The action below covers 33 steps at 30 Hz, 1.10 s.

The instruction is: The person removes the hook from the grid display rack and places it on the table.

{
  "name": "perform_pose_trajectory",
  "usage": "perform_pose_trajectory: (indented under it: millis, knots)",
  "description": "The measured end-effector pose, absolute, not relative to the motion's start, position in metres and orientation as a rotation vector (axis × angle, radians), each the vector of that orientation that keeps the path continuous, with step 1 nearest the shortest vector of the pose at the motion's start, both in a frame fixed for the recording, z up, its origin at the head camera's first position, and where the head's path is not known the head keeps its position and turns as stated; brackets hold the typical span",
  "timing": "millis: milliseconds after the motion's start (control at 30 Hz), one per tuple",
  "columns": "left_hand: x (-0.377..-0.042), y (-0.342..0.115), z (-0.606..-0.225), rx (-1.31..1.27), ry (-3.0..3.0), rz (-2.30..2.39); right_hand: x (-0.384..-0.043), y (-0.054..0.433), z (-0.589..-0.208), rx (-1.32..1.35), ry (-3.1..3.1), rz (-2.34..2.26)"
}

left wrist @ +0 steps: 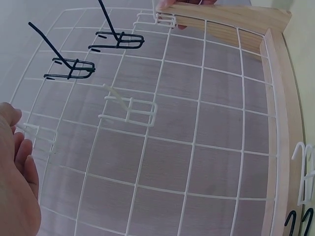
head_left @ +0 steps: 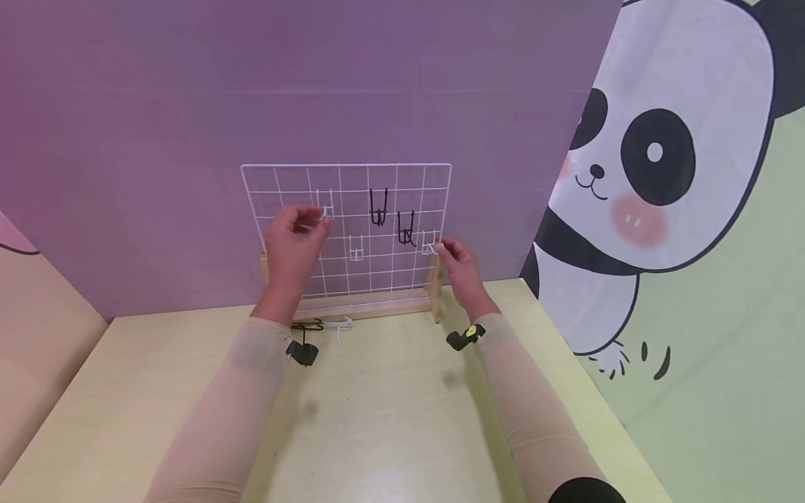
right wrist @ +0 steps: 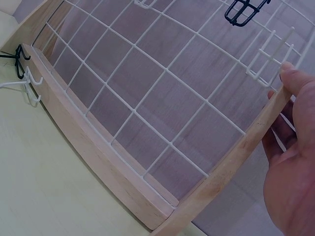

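A white wire grid (head_left: 352, 165) stands upright in a wooden base (head_left: 371, 305). Near its upper left, my left hand (head_left: 294, 248) pinches the prong of a white wire hook (head_left: 327, 212) that sits against the grid. At the grid's right edge, my right hand (head_left: 464, 272) grips the side around the top of the wooden post (right wrist: 236, 152), thumb in front and fingers behind. Its thumb is close to another white hook (right wrist: 261, 64), and whether they touch is hard to tell. Between the hands hang two black hooks (head_left: 379, 218) and a lower white hook (head_left: 356, 256).
Loose black hooks (head_left: 308, 325) and a white hook (head_left: 339, 325) lie on the pale table (head_left: 377, 419) before the base's left part. Behind the grid rises a purple wall (head_left: 377, 84). A panda picture (head_left: 692, 175) covers the right wall.
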State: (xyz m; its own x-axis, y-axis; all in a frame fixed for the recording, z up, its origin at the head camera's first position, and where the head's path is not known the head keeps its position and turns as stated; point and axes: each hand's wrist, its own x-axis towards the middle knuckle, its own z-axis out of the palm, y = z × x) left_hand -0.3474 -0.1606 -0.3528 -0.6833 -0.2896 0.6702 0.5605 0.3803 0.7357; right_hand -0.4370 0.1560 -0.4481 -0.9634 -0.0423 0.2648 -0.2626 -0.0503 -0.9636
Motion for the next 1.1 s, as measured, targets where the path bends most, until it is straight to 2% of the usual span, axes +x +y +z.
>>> perform_pose_trajectory:
  millis: [1100]
  knots:
    - [-0.359,-0.165,-0.342,-0.348,-1.678,-1.123,-0.435,0.157,-0.445,0.340,-2.091,2.130]
